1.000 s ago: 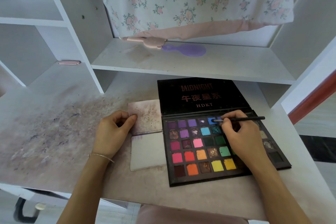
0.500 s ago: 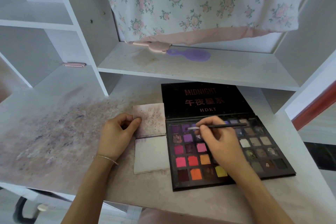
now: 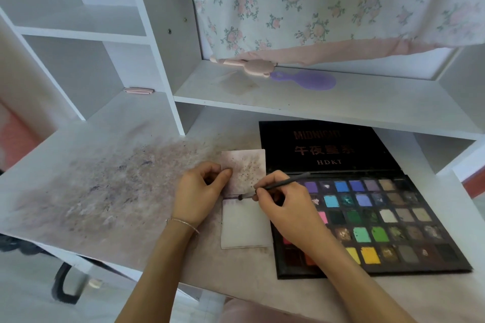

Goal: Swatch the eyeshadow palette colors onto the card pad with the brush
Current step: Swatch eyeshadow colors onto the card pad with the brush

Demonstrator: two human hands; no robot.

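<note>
White pad [image 3: 244, 228] lies just left of the right hand [image 3: 286, 207], whose fingers pinch the brush [image 3: 273, 186], tip leftward at the fold, while the left hand [image 3: 202, 191] pinches the flap.

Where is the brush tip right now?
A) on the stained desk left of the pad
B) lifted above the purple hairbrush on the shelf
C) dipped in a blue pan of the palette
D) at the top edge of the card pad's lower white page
D: the brush, held by the right hand, has its tip at the top of the card pad lower page, off the palette.
</note>
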